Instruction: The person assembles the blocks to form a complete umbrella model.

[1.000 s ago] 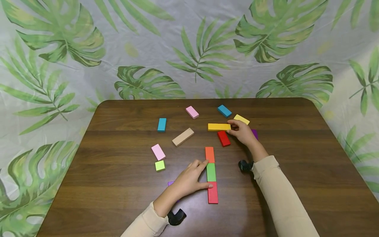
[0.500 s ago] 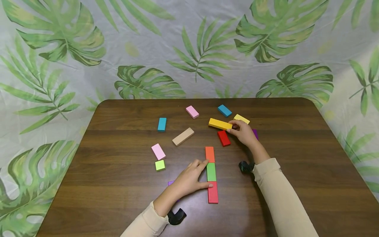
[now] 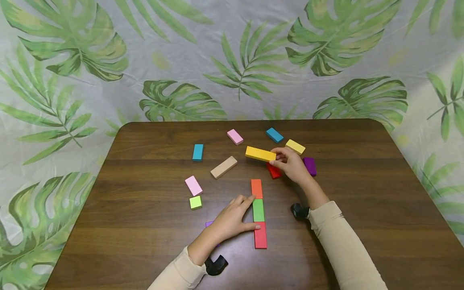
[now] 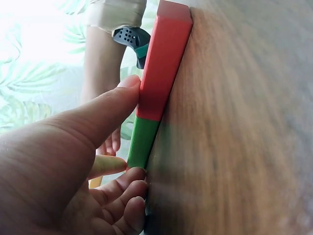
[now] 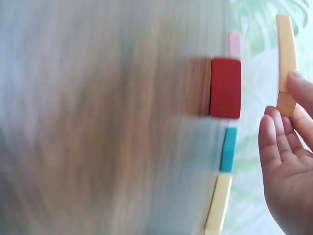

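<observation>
My right hand [image 3: 293, 164] pinches one end of a long yellow block [image 3: 259, 154] between thumb and fingers. In the right wrist view the yellow block [image 5: 286, 51] is raised off the table. An orange block [image 3: 256, 188], a green block [image 3: 258, 210] and a coral-red block [image 3: 260, 240] lie end to end in a straight row. My left hand [image 3: 230, 218] is beside this row, its thumb on the coral-red block and its index finger by the orange-green joint. In the left wrist view the thumb [image 4: 129, 82] touches the coral-red block [image 4: 165, 63].
Below the held block lies a red block [image 3: 274, 172], partly covered. Purple [image 3: 309, 166], pale yellow [image 3: 295, 146], blue [image 3: 274, 135], pink [image 3: 235, 137] and beige [image 3: 224, 167] blocks lie around on the brown table [image 3: 145, 225]. A lime block [image 3: 195, 202] sits farther left.
My right hand has lifted the yellow block and shifted it left, tilting its line; it now partly covers the red block. The purple block shows more. My left hand has stayed in place.
</observation>
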A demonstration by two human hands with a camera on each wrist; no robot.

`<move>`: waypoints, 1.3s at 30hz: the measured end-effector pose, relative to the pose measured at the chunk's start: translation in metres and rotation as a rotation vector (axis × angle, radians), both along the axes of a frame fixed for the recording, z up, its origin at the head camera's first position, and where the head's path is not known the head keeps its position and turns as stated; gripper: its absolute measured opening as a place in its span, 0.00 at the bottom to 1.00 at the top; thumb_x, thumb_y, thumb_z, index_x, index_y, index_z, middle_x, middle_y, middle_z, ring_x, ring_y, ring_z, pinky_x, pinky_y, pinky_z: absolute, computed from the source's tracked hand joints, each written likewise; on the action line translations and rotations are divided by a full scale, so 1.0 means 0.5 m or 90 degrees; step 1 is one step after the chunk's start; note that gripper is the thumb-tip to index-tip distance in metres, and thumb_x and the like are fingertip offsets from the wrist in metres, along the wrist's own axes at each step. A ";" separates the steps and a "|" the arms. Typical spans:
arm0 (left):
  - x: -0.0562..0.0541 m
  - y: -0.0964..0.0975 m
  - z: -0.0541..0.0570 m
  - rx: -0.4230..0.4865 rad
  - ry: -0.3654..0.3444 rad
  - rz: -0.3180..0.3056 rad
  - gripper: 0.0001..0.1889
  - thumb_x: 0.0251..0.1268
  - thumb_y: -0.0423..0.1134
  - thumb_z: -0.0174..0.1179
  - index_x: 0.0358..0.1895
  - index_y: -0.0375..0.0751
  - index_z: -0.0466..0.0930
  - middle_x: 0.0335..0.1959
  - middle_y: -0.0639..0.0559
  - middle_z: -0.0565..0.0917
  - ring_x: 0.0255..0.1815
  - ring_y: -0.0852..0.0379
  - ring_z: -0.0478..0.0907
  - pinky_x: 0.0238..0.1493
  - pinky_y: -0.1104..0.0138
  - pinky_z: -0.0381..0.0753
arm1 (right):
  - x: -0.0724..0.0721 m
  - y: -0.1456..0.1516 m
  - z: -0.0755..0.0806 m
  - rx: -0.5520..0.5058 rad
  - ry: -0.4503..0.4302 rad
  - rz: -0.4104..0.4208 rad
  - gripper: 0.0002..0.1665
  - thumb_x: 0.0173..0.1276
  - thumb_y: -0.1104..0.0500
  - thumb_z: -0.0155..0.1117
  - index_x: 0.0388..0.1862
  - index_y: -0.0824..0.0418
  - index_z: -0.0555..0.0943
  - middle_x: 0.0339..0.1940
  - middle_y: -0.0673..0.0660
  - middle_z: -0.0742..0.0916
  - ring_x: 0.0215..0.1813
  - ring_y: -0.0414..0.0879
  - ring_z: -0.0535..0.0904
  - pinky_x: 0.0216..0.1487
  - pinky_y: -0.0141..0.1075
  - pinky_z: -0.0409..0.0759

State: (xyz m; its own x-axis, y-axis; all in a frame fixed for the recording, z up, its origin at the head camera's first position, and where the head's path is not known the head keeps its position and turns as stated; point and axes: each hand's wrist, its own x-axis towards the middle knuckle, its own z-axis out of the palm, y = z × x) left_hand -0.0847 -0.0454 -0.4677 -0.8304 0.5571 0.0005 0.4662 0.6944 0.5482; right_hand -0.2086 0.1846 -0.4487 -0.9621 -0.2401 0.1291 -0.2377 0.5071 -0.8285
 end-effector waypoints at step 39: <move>-0.001 -0.001 0.000 0.000 0.001 0.000 0.44 0.46 0.60 0.63 0.66 0.41 0.60 0.45 0.50 0.70 0.44 0.56 0.68 0.43 0.65 0.71 | 0.033 0.008 -0.020 0.087 0.010 0.050 0.18 0.59 0.65 0.63 0.48 0.67 0.75 0.46 0.61 0.76 0.44 0.52 0.75 0.46 0.42 0.75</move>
State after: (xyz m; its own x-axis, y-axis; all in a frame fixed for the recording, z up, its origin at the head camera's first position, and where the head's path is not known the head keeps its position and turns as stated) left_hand -0.0853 -0.0460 -0.4676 -0.8302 0.5574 0.0017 0.4671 0.6940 0.5478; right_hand -0.1921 0.1885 -0.4586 -0.9376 -0.3315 0.1053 -0.2942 0.5945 -0.7483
